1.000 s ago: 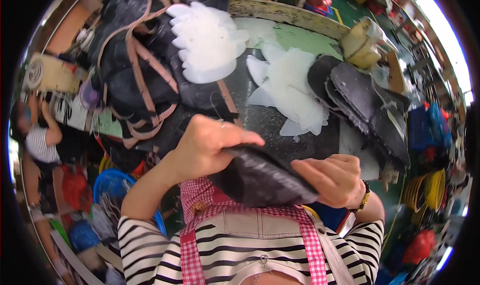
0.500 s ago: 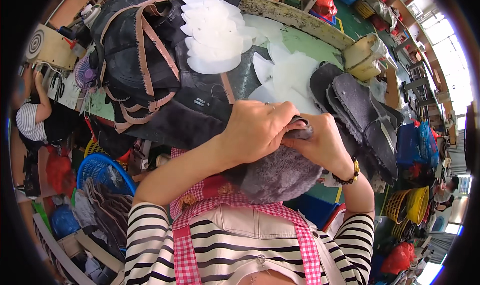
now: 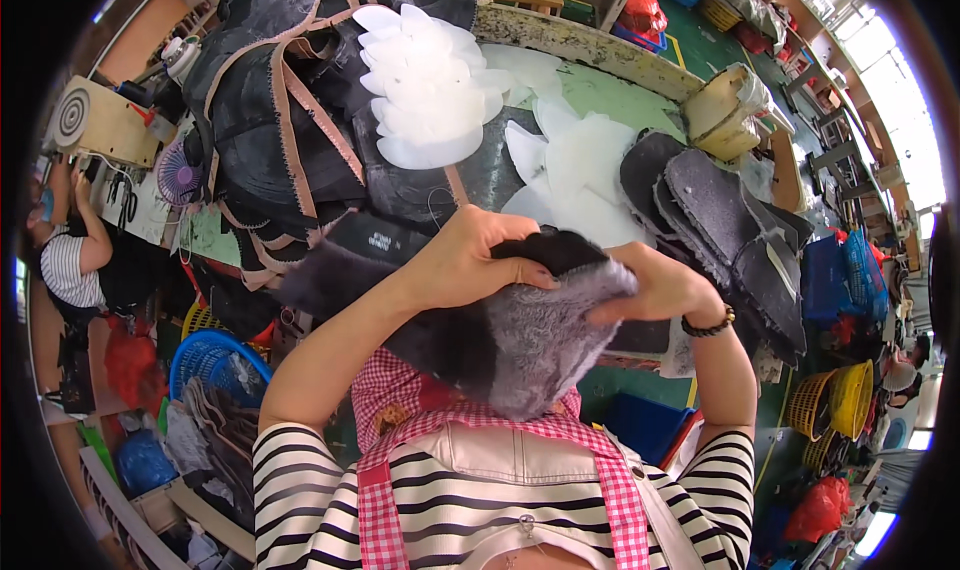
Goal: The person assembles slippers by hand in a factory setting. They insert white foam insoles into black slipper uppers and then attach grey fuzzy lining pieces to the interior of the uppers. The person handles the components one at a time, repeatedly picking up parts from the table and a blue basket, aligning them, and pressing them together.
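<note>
Both hands hold a fur-lined boot upper [image 3: 550,345], with dark suede-like material on its left part and grey plush fur on its right. My left hand [image 3: 475,260] grips the upper edge, thumb lying over the dark material. At the right corner, my right hand [image 3: 655,290] is closed on the grey fur, its fingers partly hidden behind it. The piece hangs in front of my pink checked apron [image 3: 375,400]. A dark flap with white print stretches left from under my left forearm.
White shaped sheets [image 3: 425,90] lie fanned on the table beyond my hands, beside black pieces edged with tan zipper tape [image 3: 290,130]. Dark fuzzy sole-shaped pieces [image 3: 710,190] are stacked at right. A blue basket [image 3: 205,355] stands at lower left. Another person [image 3: 80,260] works far left.
My hands have moved apart from the rolled edge they were pinching together. The boot upper is now spread wider, with more of its fur and dark side showing.
</note>
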The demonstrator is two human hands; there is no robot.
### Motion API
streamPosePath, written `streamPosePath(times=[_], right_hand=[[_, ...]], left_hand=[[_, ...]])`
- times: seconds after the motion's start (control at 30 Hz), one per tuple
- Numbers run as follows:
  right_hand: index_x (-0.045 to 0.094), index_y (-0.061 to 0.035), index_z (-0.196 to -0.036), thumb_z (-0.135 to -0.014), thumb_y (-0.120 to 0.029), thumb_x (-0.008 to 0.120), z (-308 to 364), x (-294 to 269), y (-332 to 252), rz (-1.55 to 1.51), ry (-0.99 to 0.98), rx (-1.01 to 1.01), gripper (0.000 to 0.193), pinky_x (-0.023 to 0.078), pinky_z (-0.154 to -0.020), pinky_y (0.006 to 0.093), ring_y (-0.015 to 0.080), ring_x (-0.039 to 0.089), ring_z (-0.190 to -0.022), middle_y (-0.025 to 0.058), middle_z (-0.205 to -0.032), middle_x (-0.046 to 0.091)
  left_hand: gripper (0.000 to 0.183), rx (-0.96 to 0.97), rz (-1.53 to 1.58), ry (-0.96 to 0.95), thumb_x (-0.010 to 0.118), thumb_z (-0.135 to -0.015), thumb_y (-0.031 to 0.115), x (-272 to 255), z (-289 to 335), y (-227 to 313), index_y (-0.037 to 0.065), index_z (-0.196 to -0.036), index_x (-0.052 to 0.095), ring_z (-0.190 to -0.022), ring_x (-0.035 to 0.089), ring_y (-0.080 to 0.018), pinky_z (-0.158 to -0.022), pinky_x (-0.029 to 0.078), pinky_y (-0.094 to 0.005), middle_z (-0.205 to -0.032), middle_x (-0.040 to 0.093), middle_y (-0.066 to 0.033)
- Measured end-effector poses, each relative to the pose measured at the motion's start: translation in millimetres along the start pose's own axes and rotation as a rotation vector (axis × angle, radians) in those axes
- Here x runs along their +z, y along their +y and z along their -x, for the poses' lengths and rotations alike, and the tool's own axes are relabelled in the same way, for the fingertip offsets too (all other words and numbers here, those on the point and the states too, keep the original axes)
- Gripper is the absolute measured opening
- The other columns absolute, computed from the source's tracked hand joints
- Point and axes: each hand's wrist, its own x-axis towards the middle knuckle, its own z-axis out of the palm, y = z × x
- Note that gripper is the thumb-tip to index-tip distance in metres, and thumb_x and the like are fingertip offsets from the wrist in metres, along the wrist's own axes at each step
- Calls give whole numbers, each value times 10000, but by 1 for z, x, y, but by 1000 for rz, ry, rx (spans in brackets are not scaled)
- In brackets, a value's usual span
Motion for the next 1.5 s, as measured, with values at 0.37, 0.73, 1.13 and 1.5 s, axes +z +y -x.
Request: streamPosePath(times=[0.37,0.73,1.13,1.5], right_hand=[[638,33,-1011,-795,31,652,26,-16,-4,-20,-100,219,216,478,-705,286,91,567,-742,127,-792,652],[409,-53,-1408,-731,-179,752,20,112,40,702,193,-78,770,349,-1068,462,321,431,-1314,160,-1441,432],[476,-6,-1339,-637,-103,714,54,102,47,757,29,-134,748,373,-1078,437,304,463,-1303,165,-1408,476],[664,35,-790,-636,-116,606,77,32,-29,493,431,-204,223,484,-544,302,287,650,-558,156,-643,625]], left_hand=[[147,304,-553,240,741,-769,141,-7,5,-8,43,-811,639,-575,569,-349,-523,445,-383,-638,575,-144],[475,-904,-216,603,598,-940,426,2,135,-39,16,-703,634,-620,656,-137,-593,496,-253,-647,670,-84],[462,-262,404,1057,707,-857,71,32,90,-89,-4,-1243,465,-1052,581,-177,-927,461,-301,-1181,579,-83],[385,79,219,1032,576,-897,32,24,82,12,-38,-1252,443,-1010,573,-157,-889,465,-303,-1151,566,-113]])
